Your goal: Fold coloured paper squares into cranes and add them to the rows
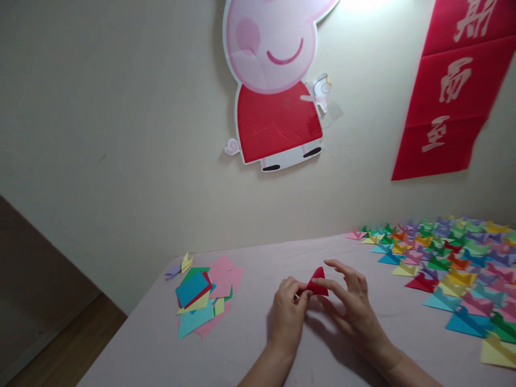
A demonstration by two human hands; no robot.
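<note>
A small red folded paper, roughly triangular with its tip up, is held just above the table. My left hand pinches its lower left corner between thumb and fingers. My right hand is on the paper's right side, its index fingertip against the red face and the other fingers spread apart. The right thumb is below the paper, and I cannot tell whether it touches.
Loose coloured paper sheets lie in a pile at the left. Beyond them sit small yellow and purple folded pieces. Rows of folded paper shapes cover the right side of the pinkish table. A wall stands behind.
</note>
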